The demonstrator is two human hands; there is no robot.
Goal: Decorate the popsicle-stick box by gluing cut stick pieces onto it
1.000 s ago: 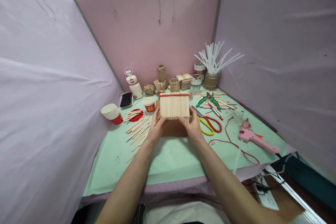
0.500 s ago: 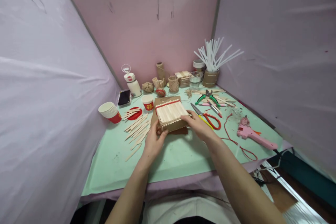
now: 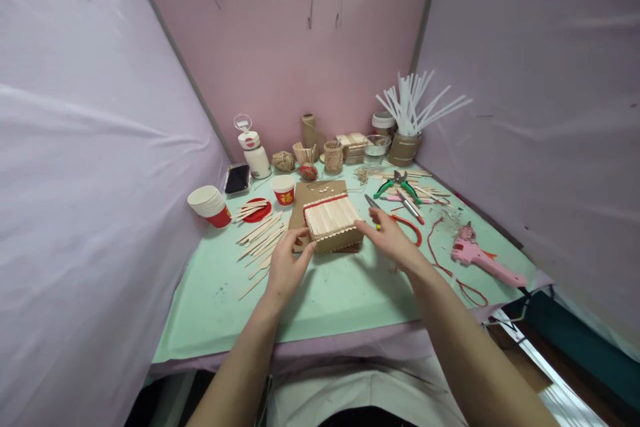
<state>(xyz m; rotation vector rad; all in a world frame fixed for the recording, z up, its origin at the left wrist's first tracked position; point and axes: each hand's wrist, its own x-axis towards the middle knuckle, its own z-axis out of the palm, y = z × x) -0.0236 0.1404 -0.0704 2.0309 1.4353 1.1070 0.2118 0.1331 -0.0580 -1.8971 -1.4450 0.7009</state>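
Note:
A small cardboard box topped with pale craft sticks (image 3: 333,217), with a red cord along its far edge and a scalloped trim in front, rests on a brown cardboard sheet (image 3: 323,188). My left hand (image 3: 289,260) is at the box's near left corner, thumb and fingers spread apart; whether the fingertips still touch it is hard to see. Over on the right side, my right hand (image 3: 390,237) hovers with loosely parted fingers by the box's corner, holding nothing. Beneath and beyond that hand lie red-handled scissors (image 3: 407,228), partly covered.
Loose craft sticks (image 3: 263,240) lie left of the box, near a red lid (image 3: 257,210) and stacked paper cups (image 3: 209,205). Green-handled pliers (image 3: 399,187), red cord (image 3: 463,288) and a pink glue gun (image 3: 487,260) are on the right. Several jars and twine rolls line the back.
The box has been lowered onto the cardboard sheet and sits flatter. My fingers have loosened from it, the right hand drawing off to the right. The camera view shifted slightly.

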